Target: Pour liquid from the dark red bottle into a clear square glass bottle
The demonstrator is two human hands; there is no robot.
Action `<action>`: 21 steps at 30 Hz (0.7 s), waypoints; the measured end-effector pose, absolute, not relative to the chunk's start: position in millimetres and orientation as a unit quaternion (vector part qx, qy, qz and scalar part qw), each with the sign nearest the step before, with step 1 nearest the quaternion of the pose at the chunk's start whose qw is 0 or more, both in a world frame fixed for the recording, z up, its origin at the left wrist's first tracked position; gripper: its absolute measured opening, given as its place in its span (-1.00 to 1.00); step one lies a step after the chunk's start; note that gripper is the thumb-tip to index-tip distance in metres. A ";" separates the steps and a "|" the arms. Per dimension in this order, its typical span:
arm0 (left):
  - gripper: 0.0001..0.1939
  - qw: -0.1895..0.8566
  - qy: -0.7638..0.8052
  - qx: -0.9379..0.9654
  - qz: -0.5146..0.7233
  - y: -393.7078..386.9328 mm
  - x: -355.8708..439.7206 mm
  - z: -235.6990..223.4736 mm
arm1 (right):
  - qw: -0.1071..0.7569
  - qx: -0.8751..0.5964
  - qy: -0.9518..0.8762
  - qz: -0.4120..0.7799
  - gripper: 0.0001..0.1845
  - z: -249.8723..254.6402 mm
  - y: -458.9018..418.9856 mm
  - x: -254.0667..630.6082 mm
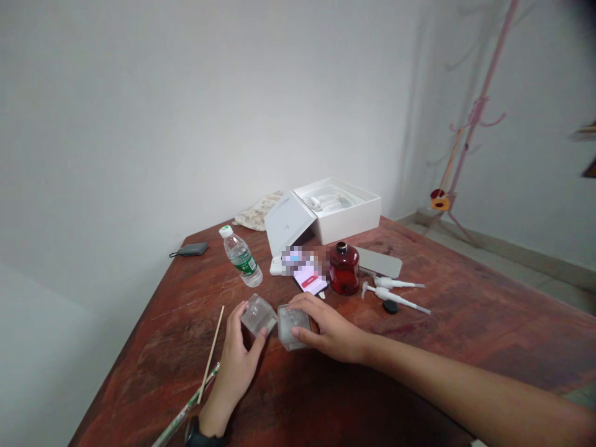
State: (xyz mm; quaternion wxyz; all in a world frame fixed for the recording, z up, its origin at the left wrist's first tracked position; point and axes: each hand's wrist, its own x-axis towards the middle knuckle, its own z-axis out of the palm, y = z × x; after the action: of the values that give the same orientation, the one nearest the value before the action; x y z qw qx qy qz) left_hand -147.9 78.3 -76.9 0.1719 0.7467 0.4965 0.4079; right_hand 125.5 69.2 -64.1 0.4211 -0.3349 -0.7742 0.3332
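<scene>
Gripping appears complete: left hand (238, 357), part-curled, holds one clear box (256, 312); right hand (335, 330), likewise part-curled, holds a second clear box (286, 321); release is not yet done

Hidden backs, a scrambled phone screen and things cropped at the edges.
The left hand's (239, 357) far fingertips are partly lost behind the left clear block (257, 315); the right hand (338, 332) covers part of the right clear block (289, 321). Pixelation blots out the upper phone (311, 279), and the small print on the water bottle's label (246, 264) is unreadable. The amber bottle (344, 276) hides one end of the silver slab (384, 262); the open lid (286, 222) covers some of the patterned cloth (258, 214). The bottom edge crops the black wristband (201, 434) and clear-wrapped stick (179, 422); the top crops the coat rack (494, 68). An object at the right edge (587, 131) is too cut off to identify.
</scene>
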 end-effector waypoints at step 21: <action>-0.45 0.155 0.482 0.771 0.385 79.3 -153.4 -76.7 | 0.409 -0.344 -0.777 0.332 -0.62 -57.1 67.7 127.1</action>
State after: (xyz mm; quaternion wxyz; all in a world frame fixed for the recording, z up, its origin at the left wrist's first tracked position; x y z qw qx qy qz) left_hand -153.4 79.3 -76.7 0.1548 0.7714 0.4824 0.3850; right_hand 127.1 67.7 -57.1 0.4087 -0.3438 -0.7775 0.3322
